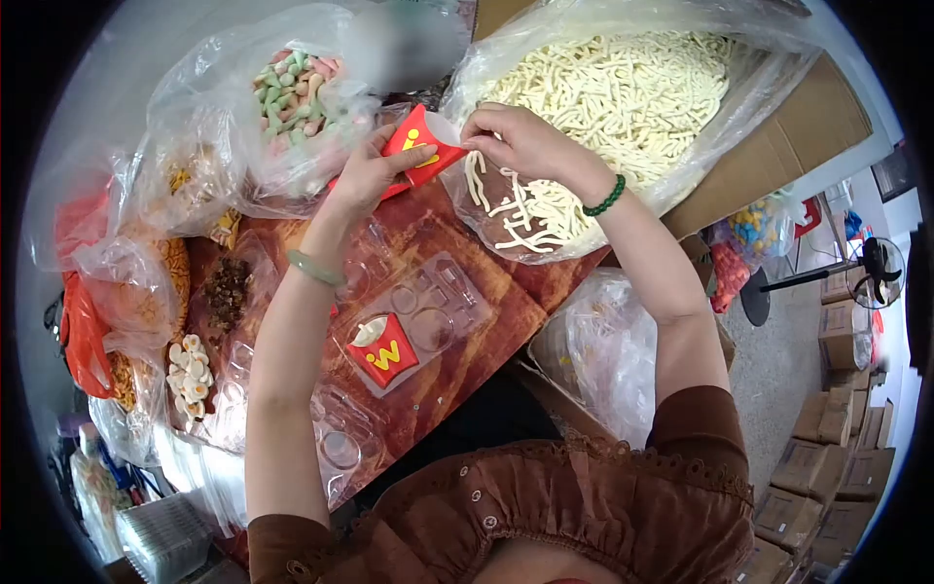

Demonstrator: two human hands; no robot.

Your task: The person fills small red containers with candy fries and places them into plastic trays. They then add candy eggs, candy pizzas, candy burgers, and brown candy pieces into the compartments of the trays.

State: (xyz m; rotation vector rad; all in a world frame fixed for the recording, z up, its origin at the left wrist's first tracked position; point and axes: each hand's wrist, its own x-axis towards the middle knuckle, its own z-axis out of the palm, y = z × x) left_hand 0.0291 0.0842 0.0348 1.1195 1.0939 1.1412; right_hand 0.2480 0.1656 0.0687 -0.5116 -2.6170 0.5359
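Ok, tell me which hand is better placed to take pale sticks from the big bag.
Right, probably: the right hand is beside the pale sticks, while the left hand grips the red carton.

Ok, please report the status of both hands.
Left hand grips red carton. Right hand at its rim. Filled carton in plastic tray. No obstruction seen.

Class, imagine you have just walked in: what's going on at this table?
A person's left hand holds a small red carton with a yellow mark, and the right hand has its fingertips at the open end; whether they pinch anything is hard to tell. Just beyond lies a large plastic bag of pale sticks, some spilling near its mouth. A second red carton, with pale contents showing at its top, sits in a clear molded tray on the reddish table.
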